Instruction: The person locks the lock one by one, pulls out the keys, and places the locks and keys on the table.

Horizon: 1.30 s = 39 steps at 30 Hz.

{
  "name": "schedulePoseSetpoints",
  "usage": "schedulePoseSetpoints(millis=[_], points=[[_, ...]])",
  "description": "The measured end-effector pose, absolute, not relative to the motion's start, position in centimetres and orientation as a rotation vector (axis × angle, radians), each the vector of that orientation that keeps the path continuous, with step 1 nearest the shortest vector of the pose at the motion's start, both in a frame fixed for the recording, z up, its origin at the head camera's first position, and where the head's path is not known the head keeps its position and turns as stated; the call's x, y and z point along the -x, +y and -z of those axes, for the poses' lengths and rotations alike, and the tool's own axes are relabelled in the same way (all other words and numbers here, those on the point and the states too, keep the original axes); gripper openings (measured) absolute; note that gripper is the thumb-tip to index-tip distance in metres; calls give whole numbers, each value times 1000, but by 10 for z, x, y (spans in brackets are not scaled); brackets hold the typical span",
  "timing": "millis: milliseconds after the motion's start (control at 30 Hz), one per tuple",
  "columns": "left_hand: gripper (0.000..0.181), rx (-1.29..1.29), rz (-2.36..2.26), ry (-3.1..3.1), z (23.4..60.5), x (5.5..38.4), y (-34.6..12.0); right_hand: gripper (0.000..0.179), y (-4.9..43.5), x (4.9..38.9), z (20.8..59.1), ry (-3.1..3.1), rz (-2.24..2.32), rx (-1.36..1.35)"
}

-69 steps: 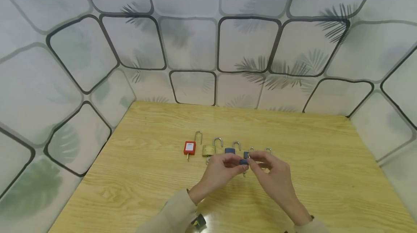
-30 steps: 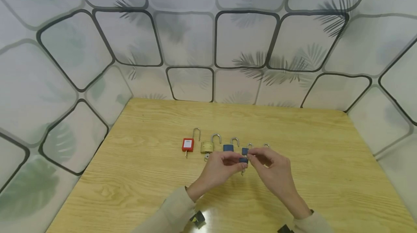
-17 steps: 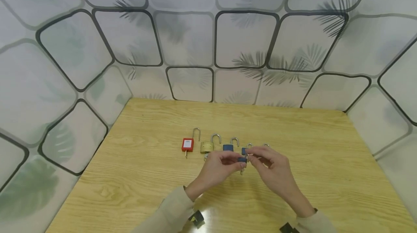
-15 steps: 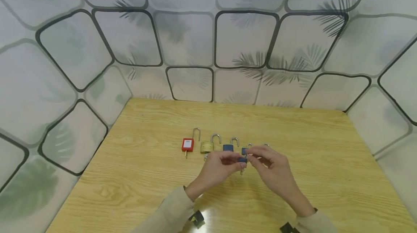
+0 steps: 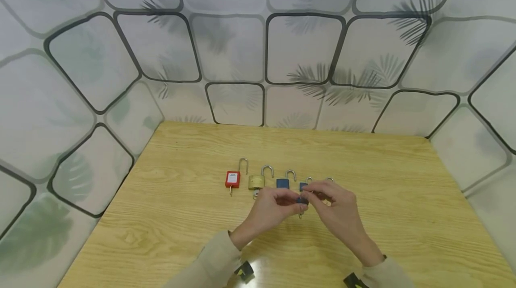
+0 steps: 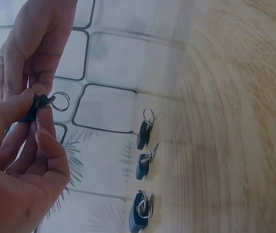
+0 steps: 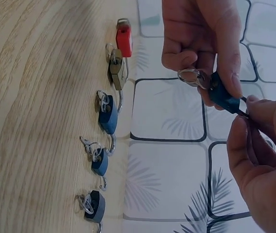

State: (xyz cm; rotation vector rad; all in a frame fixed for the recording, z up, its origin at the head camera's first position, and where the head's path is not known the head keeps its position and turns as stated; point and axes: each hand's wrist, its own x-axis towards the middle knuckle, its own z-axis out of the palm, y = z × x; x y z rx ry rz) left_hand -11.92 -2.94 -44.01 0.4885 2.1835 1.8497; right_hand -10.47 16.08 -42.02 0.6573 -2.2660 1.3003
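Note:
My left hand [image 5: 274, 207] holds a small blue padlock [image 7: 224, 93] by its body between thumb and fingers, clear above the table. From the lock's keyhole end hangs a key with a metal ring [image 6: 60, 101]. My right hand [image 5: 340, 207] pinches the padlock's shackle [image 7: 243, 114] at the opposite end, its fingertips close against the body. The fingers mostly cover the shackle, so whether it is latched I cannot tell. Just beyond the hands, a blue padlock [image 5: 283, 183] and a smaller blue padlock [image 5: 303, 186] lie with raised shackles.
On the wooden table [image 5: 181, 216], the row continues leftward with a brass padlock [image 5: 256, 182] and a red padlock [image 5: 232, 179], both open with keys in. A dark grey padlock [image 7: 95, 206] ends the row, mostly behind my right hand in the head view. Patterned curtains [image 5: 238, 50] enclose the table.
The right fingertips have come in closer to the held padlock, and its body has tipped slightly and shifted a little to the right. The padlocks on the table stay in place.

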Motion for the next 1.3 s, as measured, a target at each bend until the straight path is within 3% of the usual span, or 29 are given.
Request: schedulePoseSetpoints(millis=[167, 567, 667, 867, 967, 1100, 1300], points=[[17, -482, -1865, 2180, 442, 119, -29, 28, 163, 107, 421, -2223, -1152, -783], [20, -420, -1916, 2114, 447, 120, -32, 68, 175, 110, 420, -2282, -886, -1130], [20, -419, -1912, 2111, 447, 120, -32, 70, 175, 111, 420, -2265, -805, -1150], [16, -415, -1930, 2105, 445, 121, -31, 46, 175, 110, 421, -2243, -737, -1199], [16, -417, -1941, 2102, 445, 122, -32, 56, 173, 109, 421, -2236, -715, -1208], [15, -431, -1939, 2100, 445, 122, -32, 86, 171, 108, 420, -2228, -665, -1196], [14, -453, -1932, 2116, 445, 122, -32, 81, 169, 106, 418, -2234, -600, -1174]])
